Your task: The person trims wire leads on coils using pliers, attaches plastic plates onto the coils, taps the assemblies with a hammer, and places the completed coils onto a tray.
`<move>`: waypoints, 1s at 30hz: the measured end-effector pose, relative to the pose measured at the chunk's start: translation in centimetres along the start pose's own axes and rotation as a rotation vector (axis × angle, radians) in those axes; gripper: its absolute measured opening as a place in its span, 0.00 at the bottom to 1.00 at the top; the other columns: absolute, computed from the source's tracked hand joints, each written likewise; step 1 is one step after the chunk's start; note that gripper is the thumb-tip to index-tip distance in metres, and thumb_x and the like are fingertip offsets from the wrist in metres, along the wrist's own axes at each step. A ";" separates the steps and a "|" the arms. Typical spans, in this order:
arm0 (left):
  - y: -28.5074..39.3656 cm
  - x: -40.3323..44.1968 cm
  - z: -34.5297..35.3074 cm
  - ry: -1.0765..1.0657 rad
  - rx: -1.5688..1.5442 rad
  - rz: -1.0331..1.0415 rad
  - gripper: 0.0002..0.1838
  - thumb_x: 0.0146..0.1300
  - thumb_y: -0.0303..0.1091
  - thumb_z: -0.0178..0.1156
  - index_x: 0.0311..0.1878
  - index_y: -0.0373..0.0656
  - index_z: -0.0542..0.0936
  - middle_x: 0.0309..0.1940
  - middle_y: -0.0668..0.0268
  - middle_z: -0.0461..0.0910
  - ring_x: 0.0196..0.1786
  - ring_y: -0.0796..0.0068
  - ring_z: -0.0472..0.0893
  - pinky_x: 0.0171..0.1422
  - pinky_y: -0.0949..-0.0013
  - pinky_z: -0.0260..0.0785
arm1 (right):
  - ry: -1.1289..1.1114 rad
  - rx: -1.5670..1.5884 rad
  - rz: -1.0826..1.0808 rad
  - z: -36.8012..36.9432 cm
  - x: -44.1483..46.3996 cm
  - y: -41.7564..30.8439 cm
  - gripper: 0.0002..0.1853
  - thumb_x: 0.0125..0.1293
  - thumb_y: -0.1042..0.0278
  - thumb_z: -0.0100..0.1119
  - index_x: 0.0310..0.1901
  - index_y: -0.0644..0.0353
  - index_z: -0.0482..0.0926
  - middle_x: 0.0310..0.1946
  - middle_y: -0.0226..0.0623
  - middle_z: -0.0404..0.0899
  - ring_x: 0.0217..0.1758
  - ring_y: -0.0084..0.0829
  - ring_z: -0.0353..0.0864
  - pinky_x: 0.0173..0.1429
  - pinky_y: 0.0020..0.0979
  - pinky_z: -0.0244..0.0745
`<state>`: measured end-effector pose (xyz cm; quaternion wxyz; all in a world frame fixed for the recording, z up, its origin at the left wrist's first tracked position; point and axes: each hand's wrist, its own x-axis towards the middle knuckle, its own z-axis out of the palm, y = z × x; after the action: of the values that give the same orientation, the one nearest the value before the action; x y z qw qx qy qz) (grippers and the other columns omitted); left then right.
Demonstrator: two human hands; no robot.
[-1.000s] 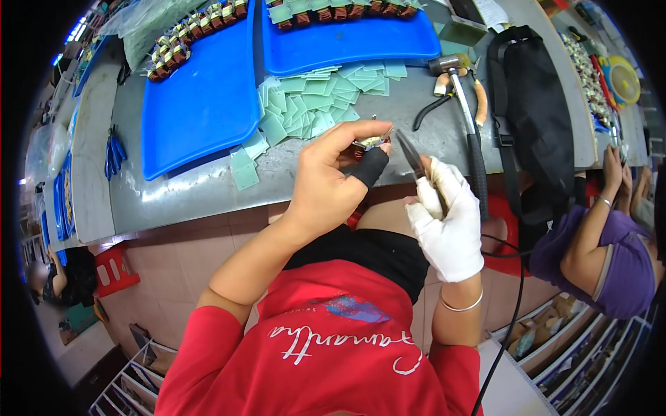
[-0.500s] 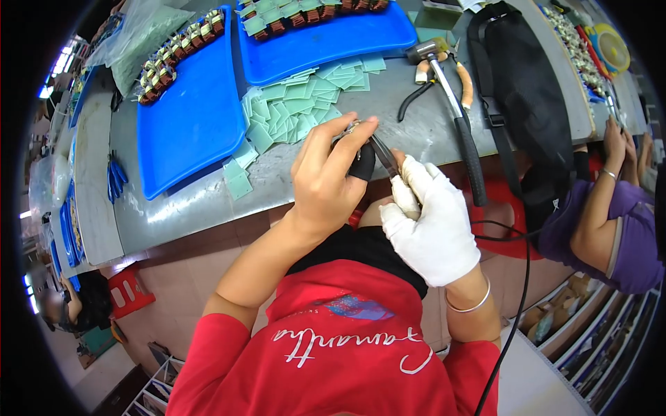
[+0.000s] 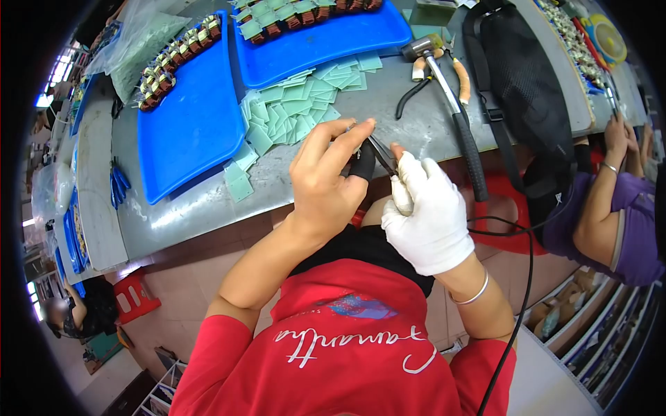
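Note:
My left hand is bare apart from a black covering on the thumb. Its thumb and fingers are pinched around a small part with a metallic glint, mostly hidden behind the fingers. In a white glove with a bare fingertip showing, my right hand is closed around long-nosed pliers with a white-wrapped handle. The dark jaws of the pliers point up and left, reaching to the fingertips of my left hand. Both hands are close together in front of the bench edge, above my lap.
Loose green sheets lie on the metal bench beside two blue trays holding copper-wound coils. A hammer, orange-handled pliers and a black bag lie to the right. Another person in purple sits at far right.
My right hand has shifted slightly left and the pliers have tilted a little. My left hand keeps its pinch in nearly the same place. The view has moved slightly.

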<state>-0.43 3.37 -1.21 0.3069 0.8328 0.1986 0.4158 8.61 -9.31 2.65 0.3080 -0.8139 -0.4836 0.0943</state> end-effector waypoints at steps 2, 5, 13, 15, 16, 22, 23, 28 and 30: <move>0.5 0.2 -0.3 -0.011 -0.033 -0.029 0.20 0.50 0.15 0.62 0.48 0.39 0.83 0.43 0.58 0.81 0.39 0.71 0.81 0.36 0.74 0.74 | -0.006 -0.076 -0.027 -0.3 0.1 0.2 0.30 0.50 0.78 0.58 0.59 0.58 0.74 0.31 0.44 0.70 0.34 0.47 0.76 0.38 0.42 0.72; 0.9 0.5 -0.6 -0.064 -0.142 -0.136 0.19 0.52 0.15 0.62 0.49 0.39 0.83 0.44 0.59 0.81 0.41 0.74 0.80 0.39 0.76 0.73 | -0.017 -0.044 -0.055 -0.9 0.3 0.5 0.30 0.49 0.78 0.58 0.59 0.58 0.74 0.31 0.44 0.70 0.33 0.46 0.76 0.38 0.40 0.72; 0.5 0.5 -0.4 -0.146 -0.330 -0.276 0.24 0.50 0.13 0.55 0.51 0.40 0.82 0.45 0.57 0.80 0.43 0.66 0.81 0.43 0.71 0.75 | -0.063 0.099 0.002 -2.0 0.1 0.3 0.31 0.49 0.77 0.60 0.60 0.60 0.74 0.30 0.44 0.70 0.32 0.44 0.77 0.36 0.37 0.72; 0.5 0.5 -0.4 -0.137 -0.315 -0.258 0.25 0.48 0.12 0.54 0.51 0.40 0.82 0.44 0.57 0.80 0.43 0.65 0.81 0.43 0.71 0.75 | -0.059 0.099 0.005 -2.0 -0.1 0.0 0.31 0.50 0.76 0.60 0.60 0.60 0.73 0.30 0.44 0.70 0.32 0.44 0.77 0.36 0.37 0.72; 0.6 0.5 -0.3 -0.126 -0.300 -0.242 0.26 0.47 0.12 0.53 0.51 0.40 0.82 0.44 0.56 0.80 0.43 0.64 0.81 0.43 0.70 0.75 | -0.058 0.090 0.017 -1.9 -0.1 -0.1 0.31 0.50 0.76 0.60 0.60 0.60 0.73 0.31 0.44 0.71 0.32 0.44 0.77 0.37 0.37 0.73; 0.7 0.3 -0.3 -0.133 -0.198 -0.215 0.19 0.56 0.15 0.58 0.50 0.40 0.83 0.44 0.61 0.80 0.45 0.73 0.81 0.43 0.74 0.74 | -0.083 0.067 0.069 -1.7 -0.1 -0.4 0.31 0.49 0.76 0.60 0.61 0.60 0.73 0.33 0.43 0.72 0.34 0.44 0.78 0.38 0.37 0.74; 0.7 0.2 -0.3 -0.134 -0.198 -0.216 0.19 0.56 0.15 0.58 0.50 0.40 0.83 0.44 0.61 0.80 0.45 0.73 0.81 0.43 0.74 0.74 | -0.092 0.060 0.079 -1.5 -0.1 -0.4 0.31 0.49 0.76 0.60 0.60 0.60 0.73 0.33 0.43 0.72 0.34 0.44 0.78 0.38 0.37 0.74; 0.8 -0.1 -0.2 -0.135 -0.161 -0.214 0.20 0.54 0.14 0.57 0.49 0.40 0.83 0.41 0.60 0.80 0.42 0.72 0.81 0.41 0.73 0.73 | -0.101 -0.049 0.057 -1.0 -0.3 -0.1 0.31 0.49 0.73 0.61 0.60 0.60 0.73 0.35 0.42 0.74 0.37 0.44 0.78 0.40 0.39 0.75; 0.7 -0.1 -0.3 -0.141 -0.157 -0.212 0.19 0.54 0.14 0.57 0.49 0.40 0.83 0.42 0.60 0.80 0.42 0.72 0.81 0.41 0.73 0.73 | -0.084 -0.072 0.054 -0.9 -0.3 -0.1 0.31 0.49 0.77 0.60 0.60 0.59 0.73 0.34 0.42 0.73 0.35 0.45 0.78 0.39 0.39 0.75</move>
<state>-0.72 2.86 -0.65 0.4263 0.8078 0.2301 0.3357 8.80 -9.89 3.37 0.2553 -0.8325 -0.4770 0.1191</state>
